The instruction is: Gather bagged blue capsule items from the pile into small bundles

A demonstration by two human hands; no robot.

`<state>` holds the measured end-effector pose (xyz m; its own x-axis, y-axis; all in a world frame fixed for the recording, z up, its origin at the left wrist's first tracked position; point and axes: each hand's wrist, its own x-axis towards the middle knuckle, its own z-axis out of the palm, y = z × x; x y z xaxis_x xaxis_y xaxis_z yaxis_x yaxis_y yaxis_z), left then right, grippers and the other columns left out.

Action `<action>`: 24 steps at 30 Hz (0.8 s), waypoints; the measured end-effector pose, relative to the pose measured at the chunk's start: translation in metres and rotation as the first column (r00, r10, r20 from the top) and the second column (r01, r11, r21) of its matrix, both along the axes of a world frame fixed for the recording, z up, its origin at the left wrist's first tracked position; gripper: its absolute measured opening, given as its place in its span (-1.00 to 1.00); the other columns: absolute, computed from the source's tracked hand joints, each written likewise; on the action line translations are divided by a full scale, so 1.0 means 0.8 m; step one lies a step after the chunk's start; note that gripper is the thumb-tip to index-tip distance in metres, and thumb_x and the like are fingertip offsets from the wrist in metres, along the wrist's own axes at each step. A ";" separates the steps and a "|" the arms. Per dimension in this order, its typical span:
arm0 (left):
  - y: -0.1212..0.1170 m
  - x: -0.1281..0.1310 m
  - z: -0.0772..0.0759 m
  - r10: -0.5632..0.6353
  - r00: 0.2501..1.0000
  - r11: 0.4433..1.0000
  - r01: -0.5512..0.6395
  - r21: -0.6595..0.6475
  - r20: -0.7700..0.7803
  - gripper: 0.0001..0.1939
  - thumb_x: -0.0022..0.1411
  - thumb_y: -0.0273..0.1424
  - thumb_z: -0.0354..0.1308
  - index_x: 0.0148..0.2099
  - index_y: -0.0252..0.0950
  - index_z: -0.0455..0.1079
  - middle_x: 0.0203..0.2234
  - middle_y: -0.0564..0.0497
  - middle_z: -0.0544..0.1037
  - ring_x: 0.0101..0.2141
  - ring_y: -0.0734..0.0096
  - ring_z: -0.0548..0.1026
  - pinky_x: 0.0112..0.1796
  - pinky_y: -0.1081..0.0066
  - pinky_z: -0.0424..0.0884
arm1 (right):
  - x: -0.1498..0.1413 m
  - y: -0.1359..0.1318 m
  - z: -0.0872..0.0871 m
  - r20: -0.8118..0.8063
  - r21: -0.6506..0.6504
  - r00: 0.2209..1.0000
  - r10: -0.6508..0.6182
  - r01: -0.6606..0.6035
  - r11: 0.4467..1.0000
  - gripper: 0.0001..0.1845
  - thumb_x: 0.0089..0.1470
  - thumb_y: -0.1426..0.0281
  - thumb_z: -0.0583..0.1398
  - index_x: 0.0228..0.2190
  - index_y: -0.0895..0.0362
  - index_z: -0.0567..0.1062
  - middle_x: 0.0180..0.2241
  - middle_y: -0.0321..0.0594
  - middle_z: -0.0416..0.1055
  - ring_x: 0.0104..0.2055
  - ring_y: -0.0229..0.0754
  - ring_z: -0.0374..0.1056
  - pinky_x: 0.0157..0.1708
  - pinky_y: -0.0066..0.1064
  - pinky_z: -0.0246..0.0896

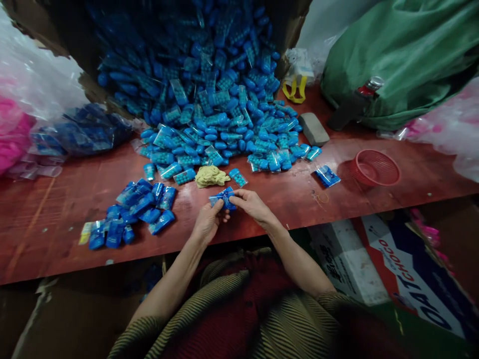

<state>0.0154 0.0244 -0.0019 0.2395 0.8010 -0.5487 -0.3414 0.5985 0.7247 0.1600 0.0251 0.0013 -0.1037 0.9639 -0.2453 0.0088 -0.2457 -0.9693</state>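
My left hand point(207, 220) and my right hand point(251, 203) meet over the near edge of the red-brown table point(56, 209). Both pinch one small blue packet point(223, 197) between thumbs and fingers. Just beyond it lies a bundle of yellowish rubber bands point(210, 176). To the left of my left hand sits a small heap of blue packets point(134, 212). A big pile of blue packets and capsules point(220, 109) spills from a cardboard box point(284, 30) behind.
A red plastic basket point(375, 168) stands at the right, a grey block point(313, 128) and a stray blue packet point(327, 175) near it. A green bag point(404, 55) fills the back right. Clear bags with blue packets point(82, 130) and pink items point(13, 134) lie left. Printed cartons point(396, 269) sit below the table.
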 end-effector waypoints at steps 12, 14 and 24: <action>-0.003 -0.002 0.001 0.108 0.991 0.964 -0.085 -0.250 0.080 -0.75 0.10 -0.27 0.21 -0.44 -0.33 0.28 -0.71 0.06 0.38 -0.69 0.57 0.33 -0.70 0.61 0.21 | 0.012 0.017 0.013 0.669 0.269 0.719 -0.187 0.000 0.963 -0.64 0.13 0.16 0.07 -0.12 0.11 0.37 -0.20 -0.15 0.39 -0.21 -0.14 0.31 -0.25 -0.38 0.16; -0.005 -0.002 0.003 0.115 0.988 0.955 -0.083 -0.283 0.100 -0.75 0.12 -0.27 0.19 -0.44 -0.32 0.26 -0.70 0.06 0.37 -0.69 0.58 0.32 -0.70 0.61 0.19 | 0.011 0.034 0.013 0.857 0.191 0.496 -0.140 -0.053 0.980 -0.57 0.11 0.21 0.12 -0.02 0.13 0.31 -0.09 0.00 0.32 -0.07 0.00 0.25 -0.15 -0.25 0.15; -0.005 -0.004 -0.001 0.169 0.976 0.930 -0.112 -0.351 0.136 -0.70 0.20 -0.24 0.09 -0.49 -0.31 0.24 -0.72 0.05 0.35 -0.69 0.57 0.30 -0.69 0.61 0.18 | 0.041 0.042 -0.021 0.747 0.198 0.657 -0.102 -0.074 0.977 -0.59 0.09 0.31 0.12 0.00 0.08 0.33 -0.12 -0.16 0.37 -0.12 -0.11 0.29 -0.14 -0.30 0.18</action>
<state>0.0124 0.0207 -0.0024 0.2466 0.6051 -0.7570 -0.5349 0.7363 0.4144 0.1930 0.0585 -0.0158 0.0440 0.9982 -0.0419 0.7509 -0.0607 -0.6577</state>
